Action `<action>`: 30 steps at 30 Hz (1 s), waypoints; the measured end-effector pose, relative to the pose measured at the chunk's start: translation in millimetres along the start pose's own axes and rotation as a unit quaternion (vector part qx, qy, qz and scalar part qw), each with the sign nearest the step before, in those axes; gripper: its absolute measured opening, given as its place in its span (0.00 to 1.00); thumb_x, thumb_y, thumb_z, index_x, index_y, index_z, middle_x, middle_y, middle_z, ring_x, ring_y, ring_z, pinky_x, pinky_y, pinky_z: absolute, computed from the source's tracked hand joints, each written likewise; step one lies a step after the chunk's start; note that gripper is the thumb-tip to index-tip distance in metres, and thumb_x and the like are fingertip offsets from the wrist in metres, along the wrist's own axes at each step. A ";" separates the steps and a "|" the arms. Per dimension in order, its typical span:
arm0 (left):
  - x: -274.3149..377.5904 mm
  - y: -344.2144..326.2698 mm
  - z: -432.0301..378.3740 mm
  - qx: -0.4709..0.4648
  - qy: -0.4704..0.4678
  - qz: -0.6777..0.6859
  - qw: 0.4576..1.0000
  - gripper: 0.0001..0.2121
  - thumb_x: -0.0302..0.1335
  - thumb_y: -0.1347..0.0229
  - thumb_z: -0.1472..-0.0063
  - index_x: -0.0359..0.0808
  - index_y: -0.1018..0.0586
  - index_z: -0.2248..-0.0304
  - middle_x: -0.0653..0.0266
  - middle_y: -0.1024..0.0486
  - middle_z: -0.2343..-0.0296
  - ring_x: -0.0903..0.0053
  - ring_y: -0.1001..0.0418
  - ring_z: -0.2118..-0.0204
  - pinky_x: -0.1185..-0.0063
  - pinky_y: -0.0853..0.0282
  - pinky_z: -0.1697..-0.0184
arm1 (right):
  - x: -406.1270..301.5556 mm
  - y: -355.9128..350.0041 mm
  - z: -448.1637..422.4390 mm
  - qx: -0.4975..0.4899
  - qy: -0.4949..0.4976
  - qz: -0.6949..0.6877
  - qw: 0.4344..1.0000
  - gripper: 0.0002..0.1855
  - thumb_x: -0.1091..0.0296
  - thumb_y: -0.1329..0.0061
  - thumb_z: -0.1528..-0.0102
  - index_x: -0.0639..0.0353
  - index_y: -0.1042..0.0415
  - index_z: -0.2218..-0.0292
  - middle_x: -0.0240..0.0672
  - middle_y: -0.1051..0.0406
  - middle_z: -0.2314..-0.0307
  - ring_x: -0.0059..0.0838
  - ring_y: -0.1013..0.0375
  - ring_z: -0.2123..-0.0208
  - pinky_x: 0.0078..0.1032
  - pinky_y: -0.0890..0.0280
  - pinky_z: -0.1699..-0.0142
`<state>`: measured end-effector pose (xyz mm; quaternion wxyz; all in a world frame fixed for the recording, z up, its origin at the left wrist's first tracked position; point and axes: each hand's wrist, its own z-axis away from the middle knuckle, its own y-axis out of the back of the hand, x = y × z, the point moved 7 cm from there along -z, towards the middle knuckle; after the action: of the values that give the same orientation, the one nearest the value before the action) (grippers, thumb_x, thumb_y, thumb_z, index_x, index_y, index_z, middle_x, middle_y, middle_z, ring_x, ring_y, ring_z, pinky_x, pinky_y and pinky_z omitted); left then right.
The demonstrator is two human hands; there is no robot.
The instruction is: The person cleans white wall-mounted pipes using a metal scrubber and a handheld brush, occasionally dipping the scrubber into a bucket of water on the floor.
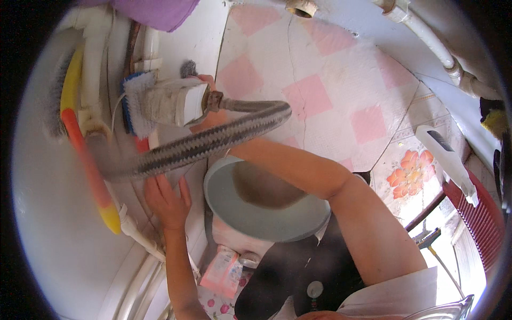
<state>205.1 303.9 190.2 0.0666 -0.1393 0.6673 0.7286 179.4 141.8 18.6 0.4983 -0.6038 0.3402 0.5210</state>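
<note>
My right arm reaches up past a pale green basin (224, 212) that holds brownish water (268, 188). My right hand (207, 80) is mostly hidden behind a white fitting (172, 98) and a braided hose (216, 140). At its fingertips, against the white wall panel, is a dark scouring pad (188, 69), apparently steel wool. My left hand (168, 200) rests on the pale surface at lower left, empty as far as I can see, thumb apart. The hose crosses in front of its fingertips. A blue brush with white bristles (140, 104) sits beside the fitting.
A yellow and orange brush (86, 152) hangs at left near white pipes (144, 236). Pink-checked tiles (308, 96) lie beyond the basin. At right are a white pipe (432, 38), a white plastic object (444, 156) and a dark red comb-like object (476, 216). A pink packet (222, 272) lies below.
</note>
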 end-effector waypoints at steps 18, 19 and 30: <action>7.0 3.1 -0.6 0.032 -0.022 -0.006 0.999 0.34 0.34 0.44 0.45 0.26 0.43 0.44 0.38 0.37 0.51 0.48 0.36 0.52 0.60 0.41 0.50 | 34.5 58.4 -64.3 0.061 -0.064 0.146 0.985 0.23 0.83 0.56 0.55 0.64 0.37 0.55 0.53 0.38 0.58 0.52 0.34 0.61 0.39 0.36 0.56; 2.9 -0.2 2.5 0.019 -0.013 0.001 1.000 0.35 0.35 0.44 0.46 0.26 0.44 0.44 0.38 0.37 0.52 0.48 0.36 0.52 0.59 0.41 0.50 | 23.7 53.3 -59.1 0.045 -0.041 0.173 0.983 0.23 0.83 0.56 0.54 0.63 0.37 0.54 0.53 0.38 0.58 0.52 0.34 0.61 0.39 0.36 0.56; 1.8 -6.5 4.3 0.015 -0.016 0.020 1.000 0.35 0.36 0.42 0.46 0.26 0.43 0.44 0.39 0.39 0.52 0.48 0.38 0.52 0.60 0.41 0.51 | 21.6 68.3 -98.7 0.042 -0.020 0.225 0.973 0.22 0.83 0.55 0.55 0.69 0.40 0.56 0.55 0.37 0.61 0.55 0.35 0.59 0.41 0.37 0.52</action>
<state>204.8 308.6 183.8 0.0653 -0.1131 0.6799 0.7216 149.4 31.2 -23.0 0.3995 -0.4796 0.4790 0.6172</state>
